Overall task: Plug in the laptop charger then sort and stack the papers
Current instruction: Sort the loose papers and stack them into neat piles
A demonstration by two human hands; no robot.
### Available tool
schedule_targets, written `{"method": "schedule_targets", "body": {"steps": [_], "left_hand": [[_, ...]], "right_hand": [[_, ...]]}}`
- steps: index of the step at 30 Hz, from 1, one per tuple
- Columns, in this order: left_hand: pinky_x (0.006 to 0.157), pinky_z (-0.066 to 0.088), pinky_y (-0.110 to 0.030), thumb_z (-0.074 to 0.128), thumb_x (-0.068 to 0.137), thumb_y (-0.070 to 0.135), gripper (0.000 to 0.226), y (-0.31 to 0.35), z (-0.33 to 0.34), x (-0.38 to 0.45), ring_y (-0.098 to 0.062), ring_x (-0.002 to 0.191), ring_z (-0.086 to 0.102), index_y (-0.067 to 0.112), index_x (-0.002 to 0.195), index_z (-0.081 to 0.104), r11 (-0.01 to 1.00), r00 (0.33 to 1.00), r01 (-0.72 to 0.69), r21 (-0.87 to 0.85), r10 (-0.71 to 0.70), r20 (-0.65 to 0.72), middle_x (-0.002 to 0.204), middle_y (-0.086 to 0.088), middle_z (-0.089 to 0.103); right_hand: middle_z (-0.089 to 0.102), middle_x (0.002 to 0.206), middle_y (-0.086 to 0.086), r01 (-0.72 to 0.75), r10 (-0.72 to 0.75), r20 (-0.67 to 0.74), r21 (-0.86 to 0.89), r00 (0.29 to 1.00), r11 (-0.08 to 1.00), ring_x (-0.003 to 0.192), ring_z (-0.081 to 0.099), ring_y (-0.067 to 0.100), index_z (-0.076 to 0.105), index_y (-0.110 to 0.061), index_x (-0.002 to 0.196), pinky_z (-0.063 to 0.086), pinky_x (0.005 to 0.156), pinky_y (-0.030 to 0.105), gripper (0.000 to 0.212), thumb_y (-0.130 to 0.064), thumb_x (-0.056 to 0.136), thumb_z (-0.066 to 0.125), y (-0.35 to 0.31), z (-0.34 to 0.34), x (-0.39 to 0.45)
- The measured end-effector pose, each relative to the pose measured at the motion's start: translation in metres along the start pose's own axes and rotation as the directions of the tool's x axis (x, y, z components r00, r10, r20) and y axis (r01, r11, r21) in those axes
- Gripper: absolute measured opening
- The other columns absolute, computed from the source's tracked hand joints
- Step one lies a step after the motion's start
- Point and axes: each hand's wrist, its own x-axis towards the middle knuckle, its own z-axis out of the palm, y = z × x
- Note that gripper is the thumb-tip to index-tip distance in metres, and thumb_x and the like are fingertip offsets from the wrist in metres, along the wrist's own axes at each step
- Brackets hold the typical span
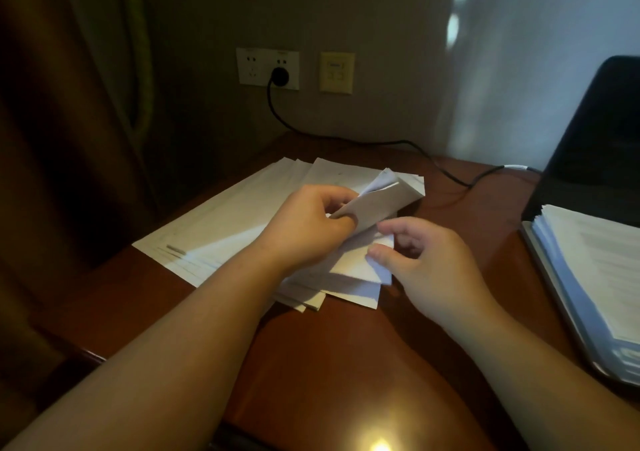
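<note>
At a dark wooden desk (346,364) we see a person's two bare hands busy over a loose spread of white papers (225,215); the left hand (304,225) has its fingers curled round a folded sheet (377,201), pinching it between thumb and fingertips so that the sheet tilts up and away toward the wall; the right hand (426,260), just beside it, pinches the corner of a small white sheet (360,263) between thumb and forefinger, the remaining fingers loosely curled; both sheets sit above the spread, which fans across the desk's left half and reaches its left edge; on the wall behind, we note a black plug (280,75) seated in the white wall socket (267,68), with its black cable (381,144) running down onto the desk and off to the right toward the open laptop (595,138); a second, neater stack of papers (595,267) rests on the laptop's base at the right edge; a cream wall plate (336,72) hangs just right of the socket; a brown curtain (69,104) fills the left.
</note>
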Motion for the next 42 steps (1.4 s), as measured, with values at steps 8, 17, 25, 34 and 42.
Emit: {"method": "schedule_targets", "body": {"steps": [8, 17, 25, 34, 42], "left_hand": [[0.077, 0.061, -0.032, 0.060, 0.097, 0.018, 0.028, 0.005, -0.001, 0.000, -0.012, 0.096, 0.064, 0.032, 0.119, 0.070, 1.000, 1.000, 0.003, -0.031, -0.003, 0.001, 0.107, 0.008, 0.068], [0.070, 0.057, -0.021, 0.067, 0.094, 0.019, 0.020, 0.012, 0.002, -0.004, -0.006, 0.087, 0.066, 0.036, 0.096, 0.077, 0.996, 0.998, 0.005, -0.086, 0.000, 0.059, 0.094, 0.016, 0.072], [0.085, 0.060, -0.037, 0.078, 0.083, 0.011, 0.017, 0.014, 0.004, -0.003, -0.012, 0.091, 0.069, 0.026, 0.089, 0.081, 0.995, 0.974, -0.090, -0.039, 0.096, 0.205, 0.092, 0.011, 0.074], [0.091, 0.045, -0.021, 0.067, 0.090, 0.036, 0.016, 0.010, 0.004, -0.001, 0.007, 0.115, 0.051, 0.042, 0.106, 0.067, 0.999, 0.992, -0.034, -0.034, 0.029, -0.125, 0.124, 0.030, 0.053], [0.084, 0.056, -0.051, 0.070, 0.089, 0.038, 0.047, 0.008, -0.016, 0.009, -0.031, 0.105, 0.064, 0.032, 0.132, 0.052, 0.746, 0.872, 0.345, -0.570, -0.479, -0.099, 0.117, -0.004, 0.064]], "right_hand": [[0.072, 0.076, -0.024, -0.110, 0.173, -0.133, 0.385, 0.976, 0.917, 0.078, 0.064, -0.012, 0.075, -0.032, 0.083, 0.047, 0.063, 0.012, 0.014, -0.018, 0.085, 0.075, 0.000, -0.014, 0.003], [0.069, 0.098, 0.008, -0.346, 0.443, 0.089, 0.764, 0.892, 0.544, 0.078, 0.073, 0.022, 0.061, -0.021, 0.115, 0.059, 0.058, 0.032, 0.038, 0.007, 0.094, 0.047, -0.010, -0.037, 0.007], [0.077, 0.087, 0.006, -0.367, 0.388, 0.138, 0.699, 0.911, 0.614, 0.078, 0.075, 0.027, 0.069, -0.012, 0.105, 0.059, 0.063, 0.037, 0.013, -0.013, 0.097, 0.058, 0.000, -0.041, 0.005], [0.071, 0.086, -0.027, -0.229, 0.297, -0.016, 0.595, 0.955, 0.771, 0.088, 0.067, 0.006, 0.059, -0.037, 0.116, 0.061, 0.065, 0.031, 0.065, 0.020, 0.088, 0.043, 0.004, -0.045, 0.007], [0.062, 0.080, -0.043, 0.008, 0.112, -0.208, 0.504, 0.972, 0.864, 0.077, 0.056, -0.025, 0.060, -0.037, 0.118, 0.043, 0.042, 0.006, 0.046, 0.003, 0.095, 0.056, -0.015, -0.062, -0.001]]}}
